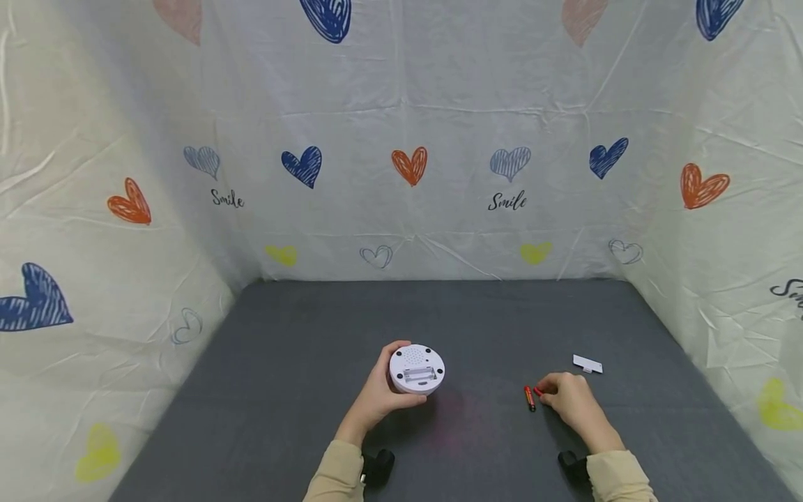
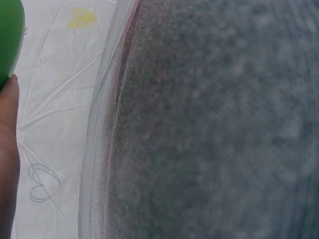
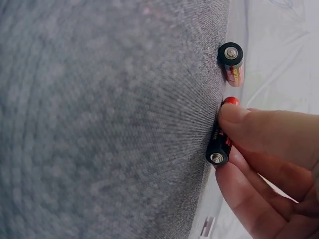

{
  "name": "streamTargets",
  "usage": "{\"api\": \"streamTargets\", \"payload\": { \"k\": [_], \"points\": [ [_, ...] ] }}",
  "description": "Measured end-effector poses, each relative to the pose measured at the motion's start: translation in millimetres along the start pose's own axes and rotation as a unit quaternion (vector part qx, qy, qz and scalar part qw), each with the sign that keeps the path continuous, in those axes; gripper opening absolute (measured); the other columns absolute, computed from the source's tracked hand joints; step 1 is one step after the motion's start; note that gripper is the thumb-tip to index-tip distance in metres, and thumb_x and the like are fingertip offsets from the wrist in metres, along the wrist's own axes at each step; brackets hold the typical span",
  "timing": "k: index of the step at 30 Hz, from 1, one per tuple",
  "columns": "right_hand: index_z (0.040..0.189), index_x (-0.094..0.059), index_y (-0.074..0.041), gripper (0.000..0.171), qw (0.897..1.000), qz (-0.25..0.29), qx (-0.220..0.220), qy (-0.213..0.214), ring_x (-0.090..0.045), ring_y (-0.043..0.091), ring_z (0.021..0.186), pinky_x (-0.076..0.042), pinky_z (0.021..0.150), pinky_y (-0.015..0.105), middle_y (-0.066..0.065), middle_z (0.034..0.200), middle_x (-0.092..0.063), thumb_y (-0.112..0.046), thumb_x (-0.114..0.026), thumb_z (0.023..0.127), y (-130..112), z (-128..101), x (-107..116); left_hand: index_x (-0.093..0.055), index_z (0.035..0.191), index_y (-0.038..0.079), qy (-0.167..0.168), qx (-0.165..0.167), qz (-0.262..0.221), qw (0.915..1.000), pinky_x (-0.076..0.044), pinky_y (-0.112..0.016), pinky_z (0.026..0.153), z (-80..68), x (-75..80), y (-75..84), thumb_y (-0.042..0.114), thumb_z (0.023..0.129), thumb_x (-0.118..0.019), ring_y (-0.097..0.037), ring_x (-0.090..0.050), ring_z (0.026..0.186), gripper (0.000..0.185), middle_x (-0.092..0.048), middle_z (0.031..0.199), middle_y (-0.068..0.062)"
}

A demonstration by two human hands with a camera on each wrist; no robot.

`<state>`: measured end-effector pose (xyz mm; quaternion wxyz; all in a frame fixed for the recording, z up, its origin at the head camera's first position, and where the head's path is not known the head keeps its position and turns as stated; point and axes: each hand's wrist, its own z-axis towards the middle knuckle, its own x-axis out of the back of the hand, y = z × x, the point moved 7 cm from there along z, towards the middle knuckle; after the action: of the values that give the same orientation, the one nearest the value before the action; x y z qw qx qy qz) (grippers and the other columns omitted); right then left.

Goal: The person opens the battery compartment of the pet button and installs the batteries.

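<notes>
My left hand (image 1: 390, 382) grips a round white device (image 1: 417, 369) a little above the grey table (image 1: 477, 321), its underside with an open battery slot facing me. In the left wrist view only one finger (image 2: 7, 159) and a green edge (image 2: 10, 35) show. My right hand (image 1: 548, 392) rests on the table and pinches a red-and-black battery (image 3: 218, 149) between thumb and fingers (image 3: 259, 129). A second battery (image 1: 530, 399) (image 3: 232, 62) lies free just left of it.
A small white cover piece (image 1: 587, 364) lies on the table beyond my right hand. White sheeting printed with hearts (image 1: 408, 167) walls in the table at the back and both sides.
</notes>
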<state>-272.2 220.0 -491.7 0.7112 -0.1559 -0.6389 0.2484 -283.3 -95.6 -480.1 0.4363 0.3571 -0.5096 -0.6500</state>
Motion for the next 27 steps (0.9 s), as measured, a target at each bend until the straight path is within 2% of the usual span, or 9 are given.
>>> {"api": "streamTargets", "payload": {
  "k": [6, 10, 14, 17, 21, 24, 27],
  "points": [
    [0.086, -0.071, -0.005, 0.014, 1.000, 0.020, -0.006, 0.008, -0.061, 0.019, 0.071, -0.050, 0.062, 0.037, 0.004, 0.080, -0.067, 0.002, -0.073, 0.074, -2, -1, 4, -0.028, 0.137, 0.001, -0.015, 0.001, 0.013, 0.9998, -0.048, -0.030, 0.083, -2.7, -8.3, 18.9, -0.011, 0.063, -0.079, -0.023, -0.050, 0.103, 0.091, -0.040, 0.126, -0.017],
    [0.092, -0.072, -0.009, 0.015, 0.997, 0.077, 0.008, 0.027, -0.063, 0.018, 0.077, -0.051, 0.064, 0.034, 0.003, 0.086, -0.068, -0.003, -0.071, 0.078, -14, 3, 7, -0.030, 0.137, 0.003, -0.015, 0.006, 0.018, 0.9997, -0.048, -0.029, 0.083, -3.9, -10.6, 22.0, -0.011, 0.063, -0.079, -0.024, -0.049, 0.104, 0.090, -0.041, 0.127, -0.016],
    [0.094, -0.073, -0.014, 0.017, 0.988, 0.147, 0.043, 0.034, -0.064, 0.012, 0.077, -0.050, 0.062, 0.028, -0.001, 0.088, -0.069, -0.006, -0.072, 0.080, -43, 10, 9, -0.032, 0.139, 0.007, -0.025, 0.008, 0.019, 0.9995, -0.048, -0.030, 0.083, -2.0, -15.1, 22.4, -0.009, 0.064, -0.080, -0.023, -0.049, 0.105, 0.091, -0.042, 0.128, -0.015],
    [0.094, -0.073, -0.016, 0.017, 0.978, 0.188, 0.088, 0.035, -0.064, 0.010, 0.078, -0.051, 0.064, 0.026, -0.003, 0.088, -0.069, -0.007, -0.072, 0.080, -71, 16, 10, -0.032, 0.141, 0.008, -0.037, 0.001, 0.019, 0.9991, -0.048, -0.032, 0.083, 0.6, -20.3, 23.1, -0.007, 0.064, -0.080, -0.023, -0.050, 0.105, 0.092, -0.042, 0.129, -0.015],
    [0.096, -0.074, -0.012, 0.018, 0.958, 0.232, 0.169, 0.018, -0.064, 0.011, 0.082, -0.052, 0.069, 0.026, -0.003, 0.090, -0.069, -0.006, -0.072, 0.079, -108, 22, 7, -0.033, 0.141, 0.010, -0.048, -0.007, 0.012, 0.9988, -0.049, -0.034, 0.082, 5.3, -25.1, 18.1, -0.007, 0.064, -0.081, -0.024, -0.050, 0.105, 0.091, -0.043, 0.129, -0.014],
    [0.096, -0.074, -0.012, 0.019, 0.944, 0.243, 0.225, 0.002, -0.063, 0.011, 0.082, -0.053, 0.068, 0.028, -0.004, 0.090, -0.068, -0.005, -0.073, 0.079, -133, 24, 4, -0.034, 0.141, 0.015, -0.054, -0.004, 0.007, 0.9985, -0.049, -0.035, 0.083, 9.9, -26.7, 8.0, -0.006, 0.065, -0.080, -0.025, -0.051, 0.106, 0.091, -0.042, 0.130, -0.012],
    [0.095, -0.074, -0.013, 0.020, 0.934, 0.233, 0.269, -0.007, -0.061, 0.009, 0.080, -0.052, 0.065, 0.028, -0.007, 0.089, -0.067, -0.003, -0.073, 0.078, -151, 25, 3, -0.035, 0.140, 0.019, -0.059, -0.009, 0.006, 0.9982, -0.049, -0.036, 0.083, 13.5, -27.1, 0.6, -0.005, 0.066, -0.081, -0.025, -0.051, 0.107, 0.091, -0.042, 0.131, -0.011]
  ]
}}
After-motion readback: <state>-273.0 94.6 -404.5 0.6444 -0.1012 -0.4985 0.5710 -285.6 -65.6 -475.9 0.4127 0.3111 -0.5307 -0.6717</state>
